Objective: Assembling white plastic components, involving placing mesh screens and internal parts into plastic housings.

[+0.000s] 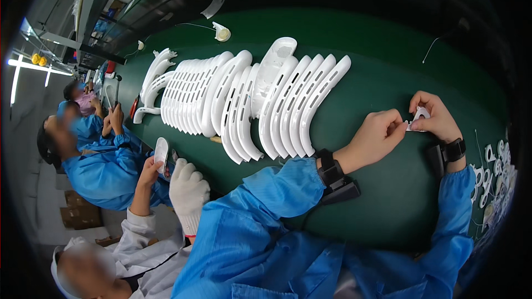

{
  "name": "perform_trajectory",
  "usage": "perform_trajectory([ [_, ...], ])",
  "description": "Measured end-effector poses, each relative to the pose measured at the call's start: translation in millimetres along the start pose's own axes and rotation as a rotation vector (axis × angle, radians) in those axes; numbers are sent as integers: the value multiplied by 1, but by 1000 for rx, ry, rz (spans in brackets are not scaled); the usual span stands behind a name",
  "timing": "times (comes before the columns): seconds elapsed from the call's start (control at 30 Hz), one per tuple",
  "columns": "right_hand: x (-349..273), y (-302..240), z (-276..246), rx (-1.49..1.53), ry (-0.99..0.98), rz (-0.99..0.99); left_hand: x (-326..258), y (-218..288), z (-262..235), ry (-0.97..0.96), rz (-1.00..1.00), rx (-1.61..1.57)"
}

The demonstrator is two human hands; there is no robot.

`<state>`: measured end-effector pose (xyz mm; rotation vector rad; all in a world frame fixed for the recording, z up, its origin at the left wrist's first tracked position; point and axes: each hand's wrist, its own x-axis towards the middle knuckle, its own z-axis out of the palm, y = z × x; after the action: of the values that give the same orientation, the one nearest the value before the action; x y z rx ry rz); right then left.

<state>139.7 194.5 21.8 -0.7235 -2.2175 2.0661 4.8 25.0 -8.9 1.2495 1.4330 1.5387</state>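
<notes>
Over the right part of the green table, both my hands meet at a small white plastic part [421, 113] with a rounded, looped end. My right hand [436, 120] grips it between thumb and fingers. The fingertips of my left hand [378, 137] are pinched together at its lower left end, so its full shape is partly covered. To the left of my hands lies a long row of curved white plastic shells [310, 105] with slots, standing close side by side. One wider shell [277, 58] with a perforated patch rises from the row.
Many small white looped parts [487, 174] are piled at the right edge. A round white piece with a wire [222, 33] lies at the back. At left, a co-worker's gloved hand [188, 191] is beside a white shell [161, 152]; other people sit farther along the green table [382, 72].
</notes>
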Motion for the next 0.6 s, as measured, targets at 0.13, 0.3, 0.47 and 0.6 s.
perform_trajectory([
  [0.13, 0, 0, 4, 12, 5, -15, -3, -1, 3, 23, 44, 16],
  [0.3, -4, 6, 3, 37, 4, -31, -3, 5, 5, -25, 25, 174],
  [0.47, 0, 12, 0, 58, 15, -79, -2, 3, 4, 4, 70, 175],
  [0.6, -1, 14, -6, 225, 25, -71, 2, 1, 6, 92, 61, 115],
])
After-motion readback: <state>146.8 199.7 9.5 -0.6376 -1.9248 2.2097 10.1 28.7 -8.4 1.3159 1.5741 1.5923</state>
